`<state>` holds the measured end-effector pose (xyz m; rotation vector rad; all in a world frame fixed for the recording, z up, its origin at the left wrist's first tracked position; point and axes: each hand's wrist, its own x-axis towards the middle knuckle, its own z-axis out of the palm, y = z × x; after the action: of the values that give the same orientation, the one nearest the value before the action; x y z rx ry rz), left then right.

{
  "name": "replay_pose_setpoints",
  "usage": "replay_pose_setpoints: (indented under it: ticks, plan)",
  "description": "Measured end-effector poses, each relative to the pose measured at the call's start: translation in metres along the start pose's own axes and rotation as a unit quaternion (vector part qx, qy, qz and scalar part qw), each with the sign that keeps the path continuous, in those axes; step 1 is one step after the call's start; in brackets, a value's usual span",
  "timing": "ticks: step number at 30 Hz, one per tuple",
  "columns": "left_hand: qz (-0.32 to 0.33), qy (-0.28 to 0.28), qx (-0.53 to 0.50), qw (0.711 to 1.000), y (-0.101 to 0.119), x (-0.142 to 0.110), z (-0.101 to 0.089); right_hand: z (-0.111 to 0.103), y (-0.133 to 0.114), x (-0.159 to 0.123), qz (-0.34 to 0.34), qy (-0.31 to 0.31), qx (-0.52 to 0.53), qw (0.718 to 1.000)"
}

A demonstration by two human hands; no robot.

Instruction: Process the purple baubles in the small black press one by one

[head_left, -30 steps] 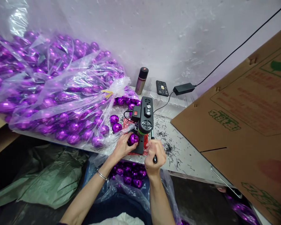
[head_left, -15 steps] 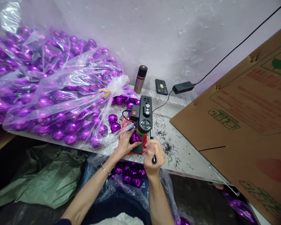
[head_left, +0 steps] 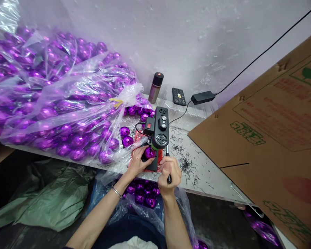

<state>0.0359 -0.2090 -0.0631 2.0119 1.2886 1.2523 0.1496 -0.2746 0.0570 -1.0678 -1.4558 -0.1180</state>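
A small black bench drill press with a red switch stands on the worktable. Under its head sits a shiny purple faceted ball, and my left hand is closed round the ball's left and near sides, thumb toward the right. My right hand is wrapped round the black-tipped feed lever at the press's right side. The drill bit and the ball's top are hidden by the press head. Red material lies beneath the black base.
Left, a large clear bag bulges with purple balls; a few loose ones lie beside the press. Behind are a bottle, phone and power adapter. Black shavings and a cardboard box are right. More balls lie below the table edge.
My right hand has shifted slightly down and left with the lever. My left hand stays at the ball, shifted a little leftward, and the view has moved slightly.
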Motion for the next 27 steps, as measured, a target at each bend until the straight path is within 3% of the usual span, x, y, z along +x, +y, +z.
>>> replay_pose_setpoints:
  ticks: [9, 27]
  plan:
    - [0.000, -0.003, -0.002, 1.000, 0.002, 0.001, -0.003, 0.012, 0.022, -0.025, -0.030, 0.032, -0.003, 0.999]
    - [-0.037, -0.021, 0.003, 0.999, 0.006, 0.002, -0.003, 0.016, 0.032, -0.035, -0.039, 0.041, 0.000, 0.998]
